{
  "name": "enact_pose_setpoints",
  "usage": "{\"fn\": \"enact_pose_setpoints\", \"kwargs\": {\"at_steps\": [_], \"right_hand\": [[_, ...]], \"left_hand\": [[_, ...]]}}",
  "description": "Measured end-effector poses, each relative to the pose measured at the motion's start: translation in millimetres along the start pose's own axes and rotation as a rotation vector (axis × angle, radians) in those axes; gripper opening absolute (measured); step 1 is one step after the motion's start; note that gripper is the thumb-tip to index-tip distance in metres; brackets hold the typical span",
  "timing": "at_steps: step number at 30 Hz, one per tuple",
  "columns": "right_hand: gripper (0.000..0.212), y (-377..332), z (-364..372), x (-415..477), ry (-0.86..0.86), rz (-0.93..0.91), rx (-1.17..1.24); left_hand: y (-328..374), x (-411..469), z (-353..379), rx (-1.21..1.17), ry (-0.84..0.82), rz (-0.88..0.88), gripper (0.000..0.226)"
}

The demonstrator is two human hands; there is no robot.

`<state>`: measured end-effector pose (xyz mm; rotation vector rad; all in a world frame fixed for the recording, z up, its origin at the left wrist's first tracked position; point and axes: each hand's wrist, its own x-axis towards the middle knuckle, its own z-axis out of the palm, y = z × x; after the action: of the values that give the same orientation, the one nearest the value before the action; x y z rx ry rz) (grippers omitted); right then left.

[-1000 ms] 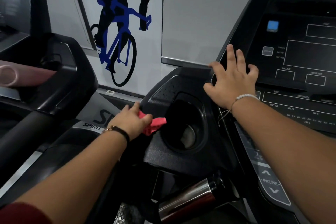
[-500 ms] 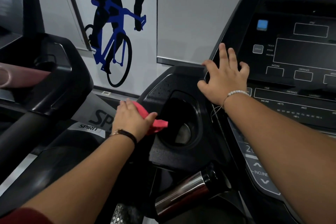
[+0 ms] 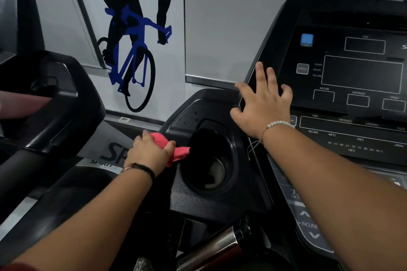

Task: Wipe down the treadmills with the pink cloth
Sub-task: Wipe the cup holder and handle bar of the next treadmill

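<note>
My left hand (image 3: 148, 152) grips the bunched pink cloth (image 3: 178, 152) and presses it against the left outer side of the black treadmill console (image 3: 220, 204), just beside the round cup holder (image 3: 209, 160). Part of the cloth sticks out past my fingers toward the cup holder's rim. My right hand (image 3: 262, 103) lies flat with fingers spread on the left edge of the dark display panel (image 3: 361, 72), holding nothing.
A second treadmill (image 3: 50, 103) stands close on the left, with a narrow gap between the two. A chrome handlebar end (image 3: 211, 248) juts out below the console. Behind is a grey wall with a cyclist graphic (image 3: 132, 50). INCLINE buttons (image 3: 308, 224) sit at lower right.
My left hand has moved the pink cloth a little up and forward along the console's left side. My right hand has stayed on the display's edge.
</note>
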<state>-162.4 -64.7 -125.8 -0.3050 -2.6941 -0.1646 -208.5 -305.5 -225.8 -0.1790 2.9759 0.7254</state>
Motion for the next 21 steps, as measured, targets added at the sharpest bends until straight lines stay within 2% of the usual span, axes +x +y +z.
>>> {"fn": "enact_pose_setpoints", "kwargs": {"at_steps": [3, 6, 8, 10, 13, 15, 18, 21], "right_hand": [[0.055, -0.2, -0.9, 0.6, -0.003, -0.003, -0.001], [0.056, -0.2, -0.2, 0.3, -0.005, -0.009, 0.002], [0.055, -0.3, 0.2, -0.2, -0.007, -0.008, 0.010], [0.055, -0.4, 0.2, 0.2, -0.007, -0.007, 0.010], [0.054, -0.2, -0.2, 0.6, -0.010, -0.009, 0.010], [0.054, 0.3, -1.0, 1.0, -0.010, -0.008, 0.010], [0.054, 0.3, -1.2, 0.0, -0.014, -0.014, 0.008], [0.054, 0.4, -0.8, 0.0, -0.012, -0.020, 0.019]], "left_hand": [[19.9, -25.5, 3.6, 0.192, 0.097, 0.247, 0.088], [4.1, -60.5, 5.7, 0.269, 0.028, 0.513, 0.082], [-15.4, -67.6, 0.0, 0.233, -0.007, 0.537, 0.081], [-25.3, -54.8, -3.0, 0.166, 0.025, 0.480, 0.073], [-7.6, -24.4, -4.0, 0.055, 0.060, 0.348, 0.063], [10.5, -15.3, 1.2, 0.044, 0.100, 0.336, 0.057], [17.8, -34.7, 9.5, 0.153, 0.092, 0.524, 0.053], [-2.8, -56.1, 9.0, 0.160, 0.068, 0.640, 0.066]]}}
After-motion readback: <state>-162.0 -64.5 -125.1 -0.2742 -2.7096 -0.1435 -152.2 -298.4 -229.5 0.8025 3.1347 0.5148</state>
